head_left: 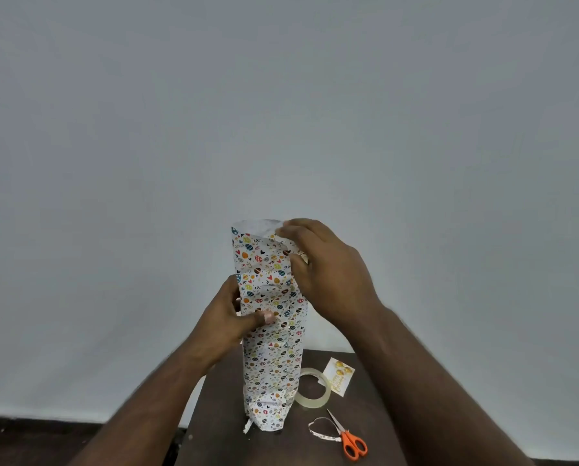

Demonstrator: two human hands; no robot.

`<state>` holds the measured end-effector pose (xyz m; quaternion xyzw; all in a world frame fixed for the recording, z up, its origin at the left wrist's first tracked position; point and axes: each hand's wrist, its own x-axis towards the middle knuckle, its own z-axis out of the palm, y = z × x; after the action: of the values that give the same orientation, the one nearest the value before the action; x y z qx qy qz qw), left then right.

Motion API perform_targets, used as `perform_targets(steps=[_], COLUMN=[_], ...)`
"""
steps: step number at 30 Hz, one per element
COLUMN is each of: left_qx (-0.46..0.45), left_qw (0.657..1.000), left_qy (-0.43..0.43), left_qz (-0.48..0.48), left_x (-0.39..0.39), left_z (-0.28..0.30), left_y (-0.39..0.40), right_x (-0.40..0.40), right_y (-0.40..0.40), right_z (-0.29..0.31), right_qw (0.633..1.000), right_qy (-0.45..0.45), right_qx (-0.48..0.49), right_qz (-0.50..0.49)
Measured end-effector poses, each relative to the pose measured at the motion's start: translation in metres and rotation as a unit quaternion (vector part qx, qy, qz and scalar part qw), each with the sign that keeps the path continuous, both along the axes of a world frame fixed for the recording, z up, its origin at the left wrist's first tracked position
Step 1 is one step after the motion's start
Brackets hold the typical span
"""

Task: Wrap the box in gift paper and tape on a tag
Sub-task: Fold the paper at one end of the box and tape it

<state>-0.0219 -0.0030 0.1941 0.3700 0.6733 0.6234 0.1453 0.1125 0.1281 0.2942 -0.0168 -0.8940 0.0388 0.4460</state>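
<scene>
A paper-wrapped box [272,358] stands upright on a dark table [214,432] at lower centre; the left hand [227,317] grips its side while the right hand [321,267] pinches the open top. Folding that end shut likely comes next, then tape [313,388] and the tag [339,375].

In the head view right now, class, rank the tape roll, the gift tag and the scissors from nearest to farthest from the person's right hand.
From the right hand, at the top of the wrapped box:
1. Gift tag, on the table right of the box. The tape roll is almost as near.
2. Tape roll, against the box's lower right side.
3. Scissors, at the table's near edge.
</scene>
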Motion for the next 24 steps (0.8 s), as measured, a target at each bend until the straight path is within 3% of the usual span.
perform_targets(steps=[3,7,15,20,24], left_qx=[-0.002,-0.006,-0.007,-0.014,-0.017], left_qw=[1.0,1.0,1.0,1.0,1.0], left_qy=[-0.005,-0.007,-0.007,-0.005,0.005], left_qz=[-0.004,0.0,-0.007,-0.009,-0.009], left_x=[0.0,0.0,-0.006,-0.005,0.0], left_z=[0.0,0.001,0.0,0.0,0.0], left_y=[-0.001,0.0,-0.003,-0.001,0.001], right_x=[-0.004,-0.005,0.016,0.023,0.023], right_y=[-0.003,-0.008,0.003,0.009,0.002], right_z=[0.013,0.025,0.048,0.052,0.062], right_qw=[0.991,0.982,0.961,0.952,0.938], right_qy=[-0.101,-0.151,-0.272,-0.304,-0.336], right_qx=[0.034,0.044,-0.018,0.007,0.036], right_qz=[-0.075,-0.107,-0.054,-0.035,-0.083])
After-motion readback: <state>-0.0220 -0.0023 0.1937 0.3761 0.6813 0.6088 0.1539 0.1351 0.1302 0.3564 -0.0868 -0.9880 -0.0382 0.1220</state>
